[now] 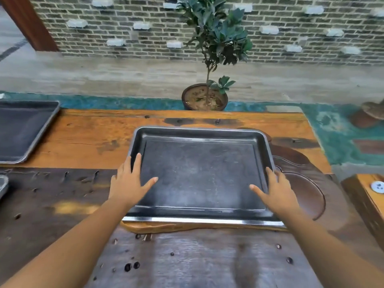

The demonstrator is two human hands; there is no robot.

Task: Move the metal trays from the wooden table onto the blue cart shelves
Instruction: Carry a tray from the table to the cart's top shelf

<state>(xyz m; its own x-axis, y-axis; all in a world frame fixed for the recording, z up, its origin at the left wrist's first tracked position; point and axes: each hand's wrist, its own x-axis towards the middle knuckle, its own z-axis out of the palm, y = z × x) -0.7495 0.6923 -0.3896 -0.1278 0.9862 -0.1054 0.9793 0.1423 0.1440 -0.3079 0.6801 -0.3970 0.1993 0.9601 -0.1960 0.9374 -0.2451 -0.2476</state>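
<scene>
A dark rectangular metal tray [199, 173] lies flat on the wooden table [87, 140] straight in front of me. My left hand [129, 181] lies over the tray's left rim with straight fingers and the thumb spread inward over the tray floor. My right hand [274, 188] mirrors it over the right rim, fingers straight, thumb pointing inward. Neither hand curls round the rim. A second metal tray [22, 129] sits at the table's far left, partly cut off by the frame edge. The blue cart is out of view.
A potted plant [204, 96] stands on the floor just behind the table's far edge. A grey object's corner [3, 183] shows at the left edge. A wooden block with a white round piece [374, 196] sits to the right. A brick wall runs behind.
</scene>
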